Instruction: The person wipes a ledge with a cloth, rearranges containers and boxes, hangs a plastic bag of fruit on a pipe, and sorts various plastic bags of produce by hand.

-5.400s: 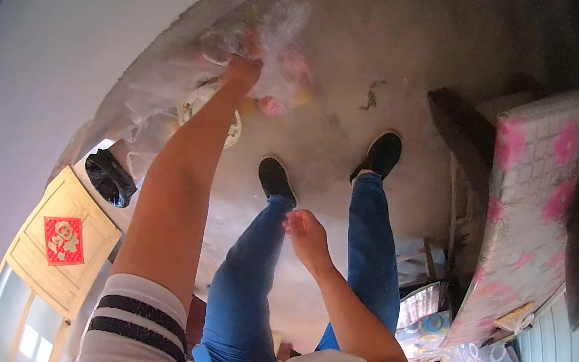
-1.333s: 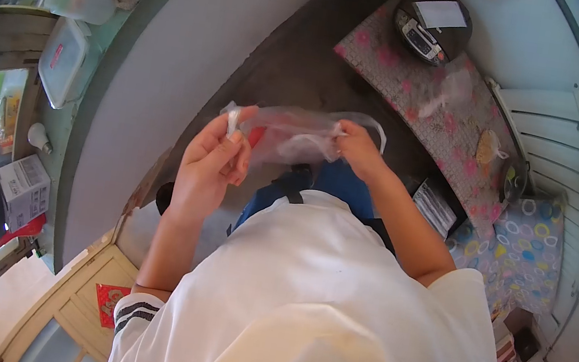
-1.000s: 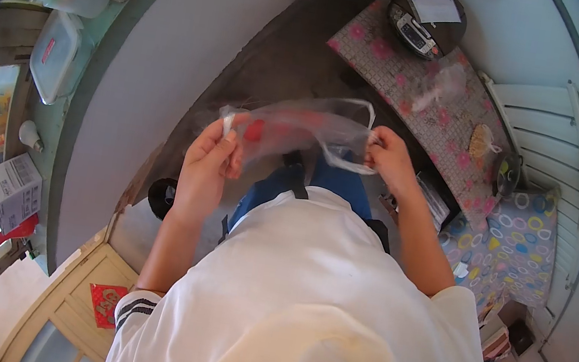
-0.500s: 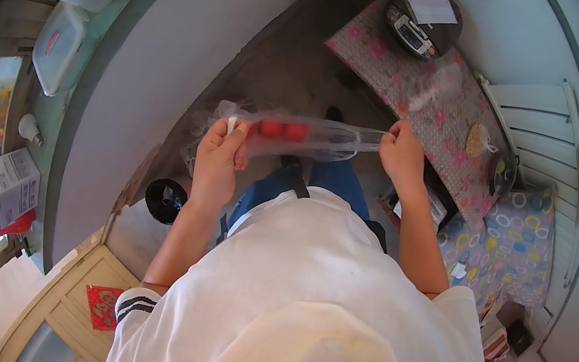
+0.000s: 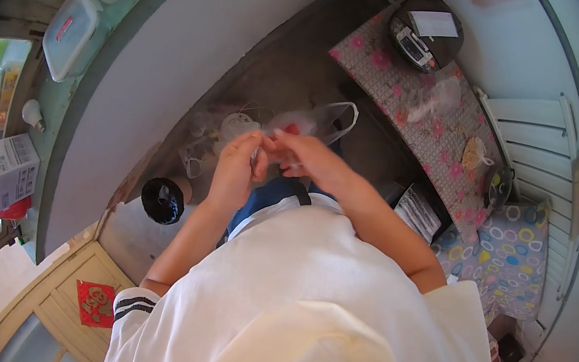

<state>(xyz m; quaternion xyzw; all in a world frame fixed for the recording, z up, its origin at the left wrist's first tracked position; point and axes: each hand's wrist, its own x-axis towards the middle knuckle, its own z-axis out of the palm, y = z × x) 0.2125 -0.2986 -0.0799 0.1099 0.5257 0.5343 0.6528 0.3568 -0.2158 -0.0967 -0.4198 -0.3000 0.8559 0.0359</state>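
Observation:
In front of my waist, my left hand [image 5: 236,167] is closed, with its fingertips pinching the gathered end of a clear plastic bag [image 5: 319,119]. Right beside it, my right hand [image 5: 308,157] curls its fingers round the same bag, so the two hands' fingertips meet. Behind the right hand a bit of a red round item [image 5: 290,129] shows through the film; the rest of the contents is hidden. The bag's loop handles stick out loose beyond the right hand, pointing up and to the right.
More clear bags [image 5: 199,146] lie on the floor beyond my left hand. A black-lined bin [image 5: 163,199] stands to the left. On the right, a table with a flowered cloth [image 5: 386,83] carries a round cooker [image 5: 431,34]. A ledge [image 5: 102,56] with containers runs along the left.
My right hand has let go of the bag's handle end and moved left to my left hand. The bag, stretched between both hands before, is now slack and bunched, mostly covering its red contents.

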